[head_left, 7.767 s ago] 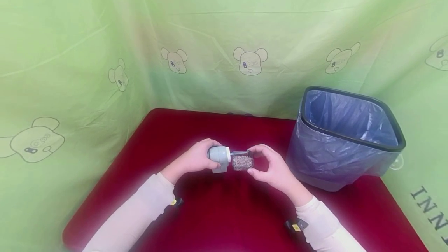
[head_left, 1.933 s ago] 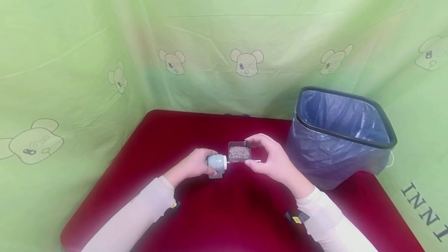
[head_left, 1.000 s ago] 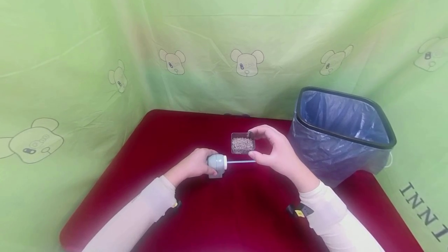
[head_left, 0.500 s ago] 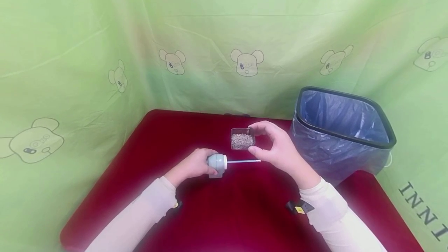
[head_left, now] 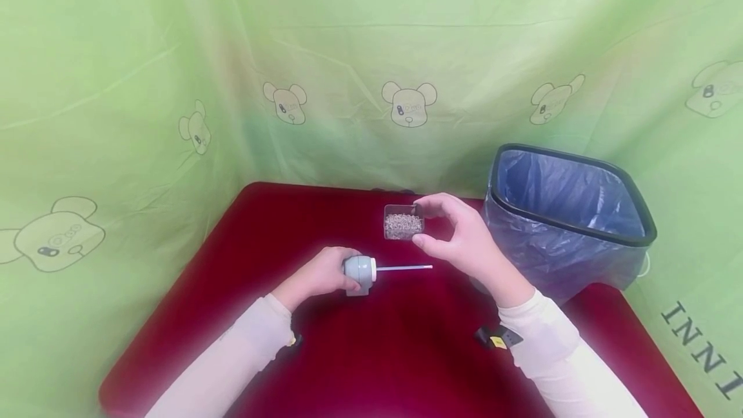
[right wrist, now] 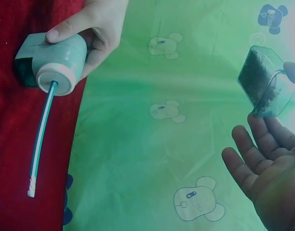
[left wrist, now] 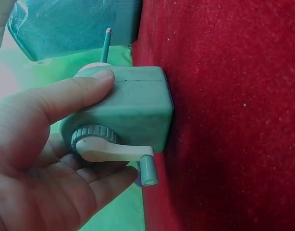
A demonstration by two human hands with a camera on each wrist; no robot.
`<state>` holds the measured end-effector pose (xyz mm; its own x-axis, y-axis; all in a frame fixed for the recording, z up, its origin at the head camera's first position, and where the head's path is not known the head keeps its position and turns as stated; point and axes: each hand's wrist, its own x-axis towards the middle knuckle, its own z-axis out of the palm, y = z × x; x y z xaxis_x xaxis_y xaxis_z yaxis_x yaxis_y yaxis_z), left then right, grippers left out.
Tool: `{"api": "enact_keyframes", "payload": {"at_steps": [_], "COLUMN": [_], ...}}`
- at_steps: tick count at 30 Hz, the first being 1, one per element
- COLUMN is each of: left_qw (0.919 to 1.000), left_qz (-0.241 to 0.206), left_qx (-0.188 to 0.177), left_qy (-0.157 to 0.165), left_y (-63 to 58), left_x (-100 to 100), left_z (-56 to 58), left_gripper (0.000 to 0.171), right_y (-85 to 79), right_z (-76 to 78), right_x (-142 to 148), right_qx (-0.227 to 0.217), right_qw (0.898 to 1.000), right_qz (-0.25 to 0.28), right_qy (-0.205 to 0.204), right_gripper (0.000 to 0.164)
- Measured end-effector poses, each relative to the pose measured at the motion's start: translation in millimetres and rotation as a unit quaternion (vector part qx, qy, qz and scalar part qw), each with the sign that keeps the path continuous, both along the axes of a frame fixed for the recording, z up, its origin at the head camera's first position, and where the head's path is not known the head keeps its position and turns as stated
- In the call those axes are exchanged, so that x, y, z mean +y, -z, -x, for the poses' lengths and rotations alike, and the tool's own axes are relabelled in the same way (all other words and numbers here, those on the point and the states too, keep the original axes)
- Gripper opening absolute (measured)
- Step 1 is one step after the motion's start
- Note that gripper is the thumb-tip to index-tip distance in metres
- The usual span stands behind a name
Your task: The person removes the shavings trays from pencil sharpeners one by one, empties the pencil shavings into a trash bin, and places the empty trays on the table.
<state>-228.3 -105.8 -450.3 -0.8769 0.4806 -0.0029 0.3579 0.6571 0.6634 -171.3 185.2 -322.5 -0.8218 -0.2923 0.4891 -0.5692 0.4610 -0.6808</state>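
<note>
My left hand [head_left: 319,273] grips a grey-green crank pencil sharpener [head_left: 360,271], lying on its side at the table's middle. A striped pencil [head_left: 403,268] sticks out of its pale front ring, pointing right. In the left wrist view, the thumb lies on the sharpener's body, and the white crank handle [left wrist: 114,151] faces the palm. My right hand [head_left: 467,237] pinches a clear shavings drawer [head_left: 403,224] between thumb and fingers, held beyond the pencil and apart from the sharpener. Grey-brown shavings [right wrist: 260,79] lie inside the drawer. The sharpener's drawer slot [right wrist: 25,72] looks dark.
A bin [head_left: 571,237] with a black rim and a bluish plastic liner stands on the table's right side, close to my right hand. Red cloth covers the table [head_left: 371,353]. Green printed curtains [head_left: 348,50] hang round the back and sides.
My right hand has carried the drawer away from the sharpener and pencil, toward the table's far side, so the whole protruding pencil shows. My left hand and the sharpener stay nearly still over the last two seconds.
</note>
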Motion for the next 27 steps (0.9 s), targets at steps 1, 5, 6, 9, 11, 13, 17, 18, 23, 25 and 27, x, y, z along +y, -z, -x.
{"api": "enact_keyframes", "payload": {"at_steps": [1,5,6,9,11,13,17,18,23,25,27], "left_qw": [1.0,1.0,1.0,0.9999,0.9999,0.9999,0.9999,0.9999,0.9999,0.9999,0.9999], "left_qz": [0.0,-0.003,-0.003,-0.003,-0.002,-0.002,-0.003,-0.004,-0.006,-0.005,-0.006], "left_qx": [-0.002,0.002,0.004,0.011,0.012,0.013,0.012,0.011,0.009,0.009,0.01], "left_qy": [-0.001,0.002,0.002,0.005,0.003,0.002,0.001,0.001,0.002,0.003,0.003], "left_y": [-0.3,-1.2,-1.1,-0.2,0.2,0.7,1.3,1.4,1.4,1.3,1.0], "left_x": [0.1,0.5,0.5,0.3,0.0,-0.2,-0.4,-0.3,0.6,0.8,0.5], "left_z": [-0.3,-1.1,-0.9,0.3,1.1,2.0,2.6,2.7,1.5,0.6,0.2], "left_gripper": [0.06,0.06,0.061,0.061,0.061,0.061,0.061,0.061,0.061,0.06,0.06], "right_y": [-1.0,-5.1,-6.3,-9.9,-11.9,-13.5,-15.3,-15.7,-18.7,-21.0,-23.5], "right_z": [-0.1,0.2,0.2,1.0,1.9,2.6,3.6,3.7,3.6,2.9,2.6], "right_x": [0.0,0.1,0.1,0.0,-0.1,0.1,1.6,2.1,4.1,4.6,5.1], "right_qx": [0.0,-0.004,-0.004,-0.001,0.004,0.01,0.017,0.019,0.025,0.025,0.025], "right_qw": [1.0,1.0,1.0,1.0,1.0,1.0,1.0,1.0,0.999,0.999,0.999], "right_qz": [0.0,0.002,0.001,0.0,-0.001,-0.003,-0.008,-0.01,-0.017,-0.018,-0.019], "right_qy": [0.002,0.008,0.01,0.01,0.01,0.011,0.018,0.021,0.028,0.03,0.03], "right_gripper": [0.05,0.05,0.051,0.051,0.051,0.051,0.049,0.049,0.047,0.047,0.047]}}
